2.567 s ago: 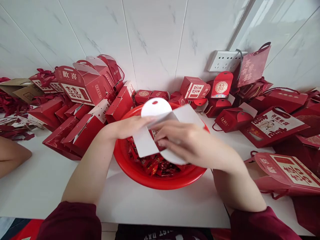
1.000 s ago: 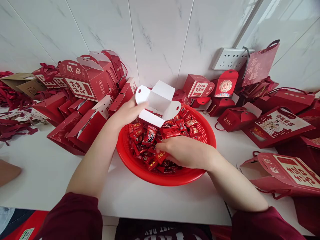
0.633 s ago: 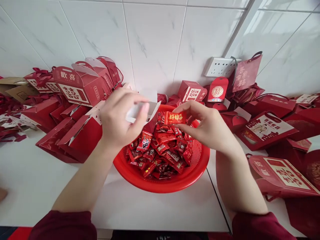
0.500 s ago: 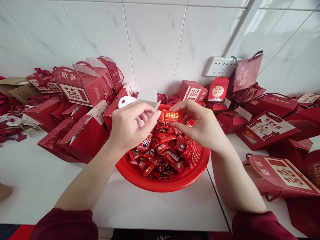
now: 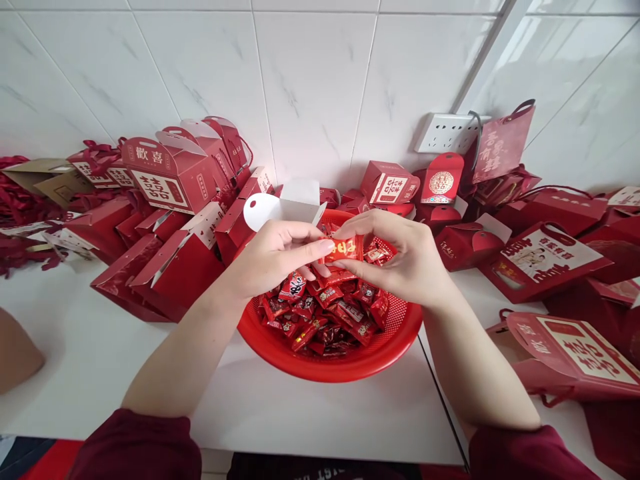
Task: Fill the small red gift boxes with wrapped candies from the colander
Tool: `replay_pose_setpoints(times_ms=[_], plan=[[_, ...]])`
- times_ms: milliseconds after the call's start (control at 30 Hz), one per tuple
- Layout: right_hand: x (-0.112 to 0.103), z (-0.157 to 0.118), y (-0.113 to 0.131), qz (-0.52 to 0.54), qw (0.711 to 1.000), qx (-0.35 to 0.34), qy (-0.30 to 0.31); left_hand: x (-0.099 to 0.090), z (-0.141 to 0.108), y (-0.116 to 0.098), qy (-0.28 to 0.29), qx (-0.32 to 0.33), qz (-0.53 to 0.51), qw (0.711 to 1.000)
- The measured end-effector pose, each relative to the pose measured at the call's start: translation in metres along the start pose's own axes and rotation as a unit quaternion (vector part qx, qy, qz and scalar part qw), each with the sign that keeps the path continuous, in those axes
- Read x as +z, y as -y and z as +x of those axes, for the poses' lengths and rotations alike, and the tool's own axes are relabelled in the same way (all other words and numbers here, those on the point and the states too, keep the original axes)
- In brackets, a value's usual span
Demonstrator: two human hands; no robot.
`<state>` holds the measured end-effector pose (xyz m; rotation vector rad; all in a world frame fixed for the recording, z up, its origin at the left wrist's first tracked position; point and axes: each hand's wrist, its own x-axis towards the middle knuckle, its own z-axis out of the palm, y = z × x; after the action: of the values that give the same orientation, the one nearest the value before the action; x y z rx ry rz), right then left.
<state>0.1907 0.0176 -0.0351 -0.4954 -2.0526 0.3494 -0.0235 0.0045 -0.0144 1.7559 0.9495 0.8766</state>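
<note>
A red wrapped candy with gold lettering is pinched between my two hands, above a red plastic basket. My left hand grips its left end between thumb and fingers. From the other side, my right hand holds the right end, thumb below and fingers above. Beneath them, many small red-wrapped candies are heaped in the basket. Just behind my left hand stands a box with raised white flaps; its lower part is hidden.
Red gift boxes crowd the left of the white table. More red boxes cover the right side. A white power strip is on the tiled wall. Part of another person's arm shows at the left edge.
My left hand has come onto the candy and now grips its left end; both hands are slightly lower. The view has shifted a little, and the other person's arm shows more.
</note>
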Motion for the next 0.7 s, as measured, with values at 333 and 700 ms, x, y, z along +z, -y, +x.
replay_pose_setpoints(times_ms=[333,700], plan=[[0.0019,-0.0002,0.0015,0.109,0.985,0.129,0.026,0.0027,-0.0022,0.0020,-0.036,0.052,0.038,0.997],[0.0036,-0.0001,-0.0038,0.216,0.951,0.207,0.073,-0.0021,-0.0008,-0.0004,0.019,0.032,0.014,0.999]])
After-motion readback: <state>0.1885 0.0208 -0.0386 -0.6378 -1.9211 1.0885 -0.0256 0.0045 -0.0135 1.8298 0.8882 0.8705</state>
